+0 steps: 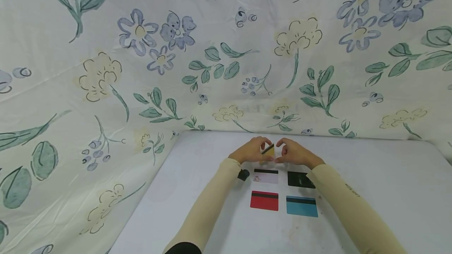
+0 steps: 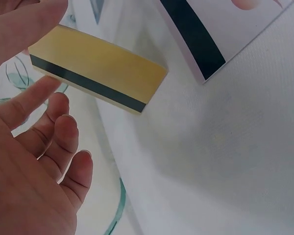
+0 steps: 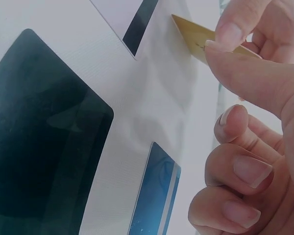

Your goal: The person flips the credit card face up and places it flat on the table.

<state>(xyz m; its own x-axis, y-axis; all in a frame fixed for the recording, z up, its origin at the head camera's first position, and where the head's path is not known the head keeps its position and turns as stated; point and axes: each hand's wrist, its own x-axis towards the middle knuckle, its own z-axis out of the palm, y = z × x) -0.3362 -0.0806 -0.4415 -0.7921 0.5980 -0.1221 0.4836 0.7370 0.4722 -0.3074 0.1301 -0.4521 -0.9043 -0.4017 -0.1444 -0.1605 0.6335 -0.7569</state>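
Head view: the gold magstripe card (image 1: 270, 152) is btwn the hands, tilted, pinched in L hand (image 1: 252, 151); long axis & stripe slant up from L thumb toward R hand (image 1: 296, 154). R thumb and fingertips are apart; can't tell if that thumb touches the card. On the white tabletop (image 1: 176, 199), nearer me than the hands: lilac card (image 1: 265, 178), black card (image 1: 298, 179), red card (image 1: 264, 203), blue card (image 1: 301, 208). Floral fabric (image 1: 212, 22) hangs beyond the hands & to their L.

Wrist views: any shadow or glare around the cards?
Left wrist: a broad soft shadow on the white table beside the gold card; right wrist: soft shadow near that card, pale patches on the black card, glare or print unclear.
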